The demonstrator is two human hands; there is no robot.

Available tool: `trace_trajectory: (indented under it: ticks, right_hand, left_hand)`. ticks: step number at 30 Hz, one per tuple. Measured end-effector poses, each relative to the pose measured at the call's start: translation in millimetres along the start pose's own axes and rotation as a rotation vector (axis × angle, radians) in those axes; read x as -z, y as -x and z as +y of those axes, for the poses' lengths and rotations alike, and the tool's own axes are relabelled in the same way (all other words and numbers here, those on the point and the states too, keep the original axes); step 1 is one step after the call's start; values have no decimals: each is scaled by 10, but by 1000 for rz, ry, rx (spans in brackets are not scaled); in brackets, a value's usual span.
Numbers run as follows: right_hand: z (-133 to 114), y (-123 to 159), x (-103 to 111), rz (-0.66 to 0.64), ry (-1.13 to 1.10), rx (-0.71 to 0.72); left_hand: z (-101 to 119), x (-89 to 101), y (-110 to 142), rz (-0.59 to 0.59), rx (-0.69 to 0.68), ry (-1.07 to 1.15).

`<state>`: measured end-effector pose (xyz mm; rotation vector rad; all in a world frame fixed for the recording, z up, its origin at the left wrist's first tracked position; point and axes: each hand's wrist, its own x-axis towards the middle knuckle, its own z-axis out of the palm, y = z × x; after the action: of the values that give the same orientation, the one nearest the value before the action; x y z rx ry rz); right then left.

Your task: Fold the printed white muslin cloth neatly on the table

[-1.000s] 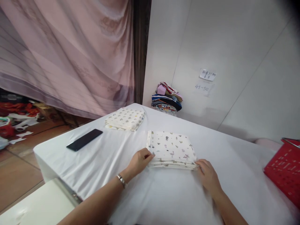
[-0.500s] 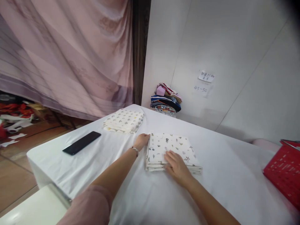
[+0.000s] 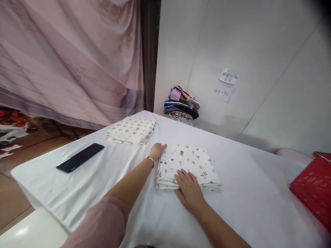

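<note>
A folded white cloth [image 3: 186, 162] with small plant prints lies on the white-covered table in front of me, its stacked layers showing along the near edge. My left hand [image 3: 157, 151] is at its far left corner, the thumb over the top and the other fingers partly hidden, closed on that edge. Flat on the near edge rests my right hand [image 3: 190, 193], fingers stretched over the top layer and thumb at the front side. Farther back on the left is a second folded cloth [image 3: 131, 129] with grey prints, touched by neither hand.
A black phone [image 3: 80, 157] lies on the left of the table [image 3: 248, 193]. Beyond the far edge stands a pile of folded fabrics [image 3: 181, 105] by the wall. A red basket [image 3: 314, 187] is at the right, a pink curtain [image 3: 77, 62] at the back left.
My view has shifted slightly. My left thumb now reaches over the cloth's far left corner, and my right hand has slid a little left along the near edge, fingers more spread.
</note>
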<state>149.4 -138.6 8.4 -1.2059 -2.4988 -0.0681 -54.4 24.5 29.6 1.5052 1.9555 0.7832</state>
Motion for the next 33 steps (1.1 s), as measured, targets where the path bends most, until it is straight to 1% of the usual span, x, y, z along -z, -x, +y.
trace_trajectory:
  ticks: [4,9,14,16,19,22,25,27,30,33]
  right_hand:
    - [7,7,-8,-7,-2,2]
    - [15,9,9,-17,-9,3]
    - [30,18,26,-7,-20,10]
    - [36,24,28,-6,-29,15]
    - [46,37,30,7,-45,21]
    - [54,42,46,3,-75,12]
    - [37,0,107,14,-141,-22]
    - [-5,-70,177,39,-201,-27]
    - [-112,-227,282,43,-280,20]
    - [-230,-389,304,25,-300,36]
  left_hand:
    - [-42,1,-35,-12,-1,-11]
    - [-23,5,-37,-12,-7,-13]
    - [-57,65,63,-25,6,20]
    - [-116,117,177,-22,-2,62]
    - [-230,224,459,-45,-52,167]
    - [-341,346,827,-133,-84,230]
    - [-427,429,1182,-212,-41,271]
    - [-466,442,1363,-266,-20,295]
    - [-489,420,1522,-293,-21,302]
    - [-477,401,1577,-283,-41,316]
